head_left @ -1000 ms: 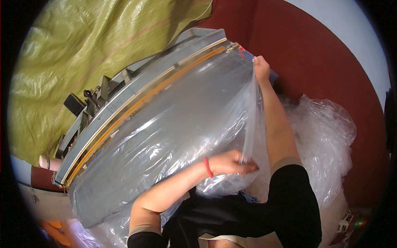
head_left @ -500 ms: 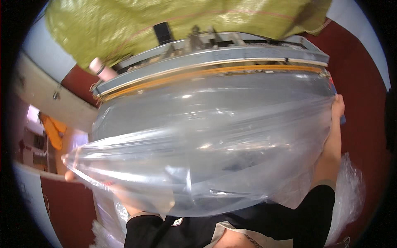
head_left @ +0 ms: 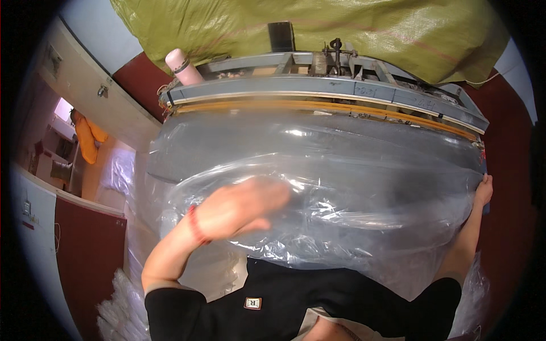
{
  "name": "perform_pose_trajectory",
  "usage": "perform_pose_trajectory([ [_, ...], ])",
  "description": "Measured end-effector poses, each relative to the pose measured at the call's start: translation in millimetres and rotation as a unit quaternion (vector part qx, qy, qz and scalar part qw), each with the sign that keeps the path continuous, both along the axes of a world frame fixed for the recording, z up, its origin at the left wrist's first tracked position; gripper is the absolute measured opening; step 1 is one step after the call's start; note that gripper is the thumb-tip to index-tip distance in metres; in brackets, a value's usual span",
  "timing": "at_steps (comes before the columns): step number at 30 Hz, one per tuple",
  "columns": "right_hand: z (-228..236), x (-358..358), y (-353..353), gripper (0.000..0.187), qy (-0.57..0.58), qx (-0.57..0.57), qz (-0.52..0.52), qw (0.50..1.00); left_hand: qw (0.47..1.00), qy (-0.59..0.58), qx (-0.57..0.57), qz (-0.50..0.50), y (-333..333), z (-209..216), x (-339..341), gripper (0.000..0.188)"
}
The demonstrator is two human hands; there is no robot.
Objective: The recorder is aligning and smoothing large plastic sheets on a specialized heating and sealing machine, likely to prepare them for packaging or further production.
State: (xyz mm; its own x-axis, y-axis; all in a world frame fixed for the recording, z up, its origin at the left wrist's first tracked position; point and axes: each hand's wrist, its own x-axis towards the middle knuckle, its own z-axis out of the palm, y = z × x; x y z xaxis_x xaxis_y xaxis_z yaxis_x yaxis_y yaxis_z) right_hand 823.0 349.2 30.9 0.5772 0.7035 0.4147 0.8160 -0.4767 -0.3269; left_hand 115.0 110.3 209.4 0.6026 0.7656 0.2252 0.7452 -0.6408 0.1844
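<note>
A wide sheet of clear plastic film (head_left: 318, 170) lies loose and wrinkled over a dark grey surface in front of me. My left hand (head_left: 244, 207), a red bracelet at its wrist, is over the left-middle part of the film. Its fingers stretch out together with the thumb apart, slightly smeared by motion, and hold nothing. At the far right end my right hand (head_left: 484, 190) is closed, pinching the edge of the film beside the corner of the work surface.
Behind the film runs a grey metal frame (head_left: 227, 88) with orange strips (head_left: 256, 106) along its front. A pink bottle (head_left: 183, 67) and a metal clamp (head_left: 336, 57) stand on it. Yellow-green sheeting (head_left: 364, 28) hangs behind. Bunched film (head_left: 122, 307) lies at lower left, near an open door (head_left: 96, 85).
My left hand has let go of the film's left edge and moved right, over the sheet. The stretched film has slackened. My right hand still grips its end. The view has shifted left.
</note>
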Motion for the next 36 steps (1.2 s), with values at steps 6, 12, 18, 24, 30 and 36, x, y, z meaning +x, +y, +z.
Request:
perform_pose_trajectory([
  [6,0.2,-7.5,5.7,0.033,-0.003,0.014,0.041,0.999,0.919,0.007,-0.008,0.394,63.0,-97.0,-92.8,0.055],
  [12,1.6,-5.0,0.6,0.032,-0.005,0.005,0.025,1.0,0.954,-0.045,0.135,0.266,114.0,-87.2,-50.6,0.031],
  [18,-1.5,-7.1,3.0,0.032,0.002,0.029,0.017,0.999,0.979,-0.038,0.011,0.199,156.1,-71.1,-26.2,0.044],
  [24,5.1,-12.7,1.3,0.031,0.007,0.021,0.014,1.0,0.99,0.125,-0.033,0.047,100.9,-115.6,-10.2,0.072],
  [30,2.3,-8.3,0.8,0.031,-0.008,0.043,0.034,0.998,0.991,0.013,-0.041,0.123,103.3,-106.4,-8.6,0.068],
  [36,-14.8,30.3,5.3,0.031,0.024,0.123,0.075,0.989,0.987,-0.041,0.023,0.153,135.8,-114.8,-2.4,0.041],
])
